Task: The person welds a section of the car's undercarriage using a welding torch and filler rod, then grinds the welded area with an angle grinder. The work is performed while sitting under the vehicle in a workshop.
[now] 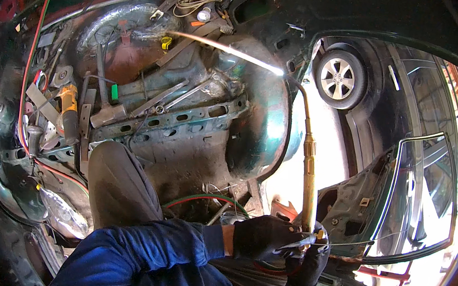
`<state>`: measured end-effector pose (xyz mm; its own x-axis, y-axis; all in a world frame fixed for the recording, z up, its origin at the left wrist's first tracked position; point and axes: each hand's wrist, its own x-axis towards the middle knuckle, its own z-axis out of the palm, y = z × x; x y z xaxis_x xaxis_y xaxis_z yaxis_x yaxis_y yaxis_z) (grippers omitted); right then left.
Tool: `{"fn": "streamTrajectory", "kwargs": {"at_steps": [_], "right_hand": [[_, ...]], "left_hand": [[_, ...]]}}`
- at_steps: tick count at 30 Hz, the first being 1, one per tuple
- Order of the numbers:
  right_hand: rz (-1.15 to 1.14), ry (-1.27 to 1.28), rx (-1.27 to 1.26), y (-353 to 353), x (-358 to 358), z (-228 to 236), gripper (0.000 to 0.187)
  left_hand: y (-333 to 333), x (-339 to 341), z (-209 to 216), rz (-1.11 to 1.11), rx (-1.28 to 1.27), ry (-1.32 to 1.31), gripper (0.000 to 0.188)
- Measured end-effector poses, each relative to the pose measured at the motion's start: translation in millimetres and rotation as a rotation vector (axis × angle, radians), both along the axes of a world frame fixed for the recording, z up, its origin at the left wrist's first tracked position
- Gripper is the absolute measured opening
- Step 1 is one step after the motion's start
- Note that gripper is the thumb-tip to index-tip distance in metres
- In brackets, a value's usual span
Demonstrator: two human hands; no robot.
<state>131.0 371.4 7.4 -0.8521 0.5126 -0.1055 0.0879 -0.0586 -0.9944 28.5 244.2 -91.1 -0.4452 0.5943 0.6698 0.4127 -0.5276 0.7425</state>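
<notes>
My right hand (311, 265), in a black glove, is wrapped round the lower end of a brass gas torch (308, 174). The torch stands nearly upright, and its bent neck leads to a nozzle with a long bright flame (228, 48) blowing left across the car body. In a black glove too, my left hand (260, 237) reaches across to the torch's base. Its fingers are closed by the brass valve knobs (319, 236), at a flat grey piece whose kind I cannot make out. A thin rod (367, 244) sticks out to the right from beside the knobs.
An orange-and-black angle grinder (68, 105), a hammer (109, 115) and wrenches lie on the stripped car floor at left. Red and green hoses (194, 197) run near my knee (123, 182). A car door frame (393, 190) stands at right, with another car's wheel (338, 79) beyond.
</notes>
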Motion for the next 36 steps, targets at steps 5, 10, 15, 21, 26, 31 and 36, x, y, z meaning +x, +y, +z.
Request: {"fn": "streamTrajectory", "kwargs": {"at_steps": [5, 10, 15, 21, 26, 31, 36], "right_hand": [[-0.024, -0.019, 0.013, 4, 10, 2, 0.062], [-0.005, -0.028, -0.003, 9, 12, -5, 0.063], [-0.019, -0.024, 0.035, 13, 17, -6, 0.068], [-0.033, -0.032, 0.071, 9, 15, -5, 0.068], [-0.02, -0.032, 0.055, 9, 15, -3, 0.067], [-0.019, -0.036, 0.093, 10, 15, -4, 0.067], [-0.043, -0.034, 0.064, 11, 15, -7, 0.065]], "left_hand": [[-15, -5, 26, -0.022, -0.257, 0.194, 0.047], [-8, 3, 14, 0.038, -0.043, 0.109, 0.052], [-12, 0, 26, 0.055, -0.022, 0.114, 0.049], [-8, 2, 14, -0.085, -0.217, 0.06, 0.042], [-6, 3, 16, 0.147, 0.009, 0.184, 0.045], [-14, 0, 24, 0.07, -0.039, 0.109, 0.044], [-15, -2, 26, 0.081, -0.087, 0.154, 0.047]]}}
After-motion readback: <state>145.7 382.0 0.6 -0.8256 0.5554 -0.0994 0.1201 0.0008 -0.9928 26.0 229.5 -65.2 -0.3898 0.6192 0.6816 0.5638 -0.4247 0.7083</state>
